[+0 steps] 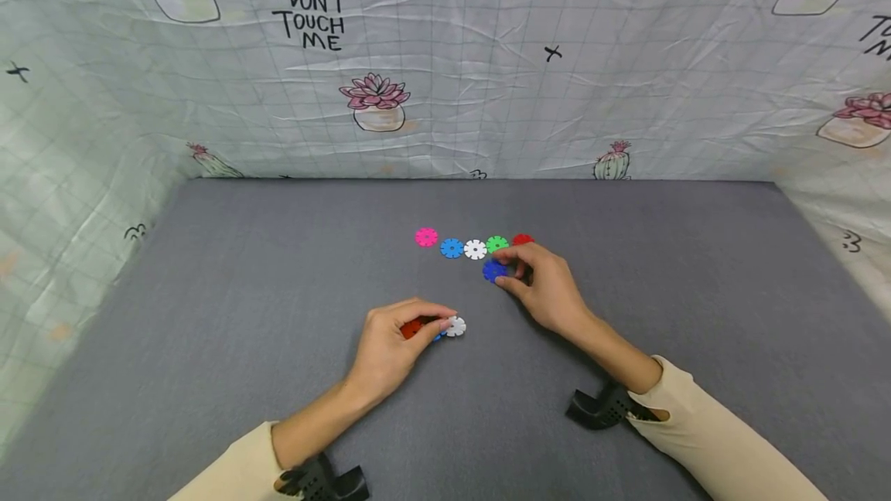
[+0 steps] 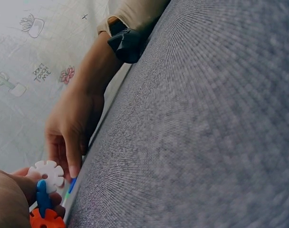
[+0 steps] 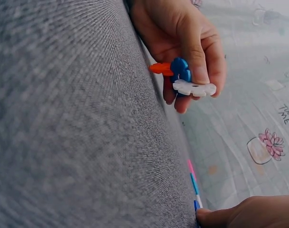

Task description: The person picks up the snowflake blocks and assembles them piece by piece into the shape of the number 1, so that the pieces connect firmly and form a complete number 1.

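In the head view my left hand [image 1: 387, 346] pinches a small joined piece of notched interlocking discs just above the grey table. Its white disc [image 1: 456, 327] sticks out past the fingertips. A blue disc [image 2: 43, 197] and an orange disc [image 2: 47, 220] joined to it show in the left wrist view. Farther forward and to the right, my right hand [image 1: 555, 296] holds a dark blue disc [image 1: 493, 270] between thumb and forefinger, low at the tabletop. Part of that disc's right side is hidden by the fingers.
Beyond the right hand, loose discs lie in a row: pink [image 1: 426, 237], light blue [image 1: 452, 248], white [image 1: 476, 250], green [image 1: 497, 243] and red [image 1: 522, 239], the last partly covered by the hand. A printed cloth [image 1: 459, 60] hangs behind the grey table [image 1: 278, 253].
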Demonstrator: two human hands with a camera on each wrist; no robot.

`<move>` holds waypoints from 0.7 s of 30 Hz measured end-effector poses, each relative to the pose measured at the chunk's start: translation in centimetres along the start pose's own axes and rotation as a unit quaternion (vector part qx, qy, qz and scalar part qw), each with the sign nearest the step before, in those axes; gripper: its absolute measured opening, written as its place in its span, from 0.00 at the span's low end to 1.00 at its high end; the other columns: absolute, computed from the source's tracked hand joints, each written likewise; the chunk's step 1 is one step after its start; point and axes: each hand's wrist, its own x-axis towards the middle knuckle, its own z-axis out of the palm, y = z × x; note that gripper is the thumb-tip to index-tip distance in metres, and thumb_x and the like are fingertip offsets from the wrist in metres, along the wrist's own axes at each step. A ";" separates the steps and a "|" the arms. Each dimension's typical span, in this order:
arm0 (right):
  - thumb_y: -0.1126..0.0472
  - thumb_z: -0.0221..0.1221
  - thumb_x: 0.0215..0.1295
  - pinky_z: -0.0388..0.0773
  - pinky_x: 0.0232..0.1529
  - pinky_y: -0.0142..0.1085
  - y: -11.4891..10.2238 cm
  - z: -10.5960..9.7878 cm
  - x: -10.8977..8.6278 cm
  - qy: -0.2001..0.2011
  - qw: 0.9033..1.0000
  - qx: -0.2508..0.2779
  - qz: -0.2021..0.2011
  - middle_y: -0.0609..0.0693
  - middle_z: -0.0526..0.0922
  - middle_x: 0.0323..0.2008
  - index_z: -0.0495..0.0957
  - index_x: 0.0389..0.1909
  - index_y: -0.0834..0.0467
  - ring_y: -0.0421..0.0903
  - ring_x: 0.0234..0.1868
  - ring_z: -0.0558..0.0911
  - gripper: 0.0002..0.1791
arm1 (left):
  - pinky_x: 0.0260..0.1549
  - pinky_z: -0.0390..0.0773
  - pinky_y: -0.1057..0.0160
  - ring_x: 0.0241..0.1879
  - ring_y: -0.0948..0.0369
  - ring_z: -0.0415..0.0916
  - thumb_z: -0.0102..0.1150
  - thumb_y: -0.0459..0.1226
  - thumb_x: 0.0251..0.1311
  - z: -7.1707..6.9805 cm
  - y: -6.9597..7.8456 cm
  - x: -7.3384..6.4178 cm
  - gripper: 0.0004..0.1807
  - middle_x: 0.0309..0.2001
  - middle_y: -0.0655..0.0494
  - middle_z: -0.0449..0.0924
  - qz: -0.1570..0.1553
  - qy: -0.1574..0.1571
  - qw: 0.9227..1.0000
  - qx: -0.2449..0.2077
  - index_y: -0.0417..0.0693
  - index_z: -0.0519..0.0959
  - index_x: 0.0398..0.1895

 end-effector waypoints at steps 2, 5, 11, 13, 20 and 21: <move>0.67 0.71 0.52 0.69 0.31 0.36 -0.1 -0.1 0.0 -0.008 1.000 0.002 0.006 0.50 0.79 0.33 0.82 0.46 0.61 0.43 0.31 0.74 0.18 | 0.27 0.76 0.68 0.30 0.63 0.79 0.67 0.32 0.55 0.1 0.0 0.0 0.05 0.32 0.59 0.85 -0.001 0.008 1.000 0.000 0.46 0.87 0.35; 0.66 0.71 0.52 0.69 0.32 0.36 -0.2 -0.3 -0.2 -0.020 1.000 -0.002 0.012 0.50 0.79 0.34 0.82 0.48 0.61 0.44 0.32 0.74 0.19 | 0.29 0.77 0.67 0.31 0.63 0.80 0.67 0.33 0.55 0.1 0.1 -0.1 0.05 0.33 0.61 0.85 0.001 0.019 1.000 0.001 0.47 0.87 0.35; 0.64 0.71 0.52 0.69 0.31 0.37 -0.1 -0.4 -0.3 -0.019 1.000 -0.006 0.007 0.49 0.77 0.34 0.84 0.45 0.56 0.43 0.32 0.73 0.17 | 0.31 0.78 0.67 0.32 0.63 0.81 0.68 0.32 0.54 0.1 0.0 -0.1 0.05 0.33 0.61 0.85 0.006 0.034 0.999 0.005 0.48 0.87 0.35; 0.65 0.71 0.51 0.69 0.30 0.37 0.0 -0.3 -0.3 -0.017 1.000 -0.003 -0.002 0.48 0.77 0.31 0.84 0.44 0.56 0.42 0.30 0.73 0.16 | 0.31 0.78 0.67 0.32 0.63 0.81 0.68 0.33 0.55 0.1 0.0 -0.1 0.05 0.33 0.61 0.85 0.007 0.036 0.999 0.005 0.48 0.87 0.35; 0.66 0.71 0.52 0.70 0.24 0.34 -0.1 -0.4 -0.2 -0.020 0.999 0.014 -0.021 0.44 0.76 0.24 0.84 0.42 0.55 0.40 0.23 0.74 0.15 | 0.31 0.78 0.67 0.32 0.63 0.81 0.68 0.32 0.54 0.0 -0.1 -0.1 0.06 0.33 0.62 0.85 0.003 0.045 0.999 0.006 0.48 0.87 0.35; 0.65 0.71 0.52 0.70 0.24 0.34 -0.1 -0.4 -0.2 -0.021 0.999 0.016 -0.021 0.44 0.76 0.23 0.84 0.42 0.55 0.39 0.23 0.74 0.14 | 0.31 0.78 0.67 0.32 0.63 0.81 0.68 0.32 0.53 0.0 -0.1 -0.1 0.06 0.33 0.61 0.85 0.002 0.044 0.999 0.005 0.48 0.87 0.35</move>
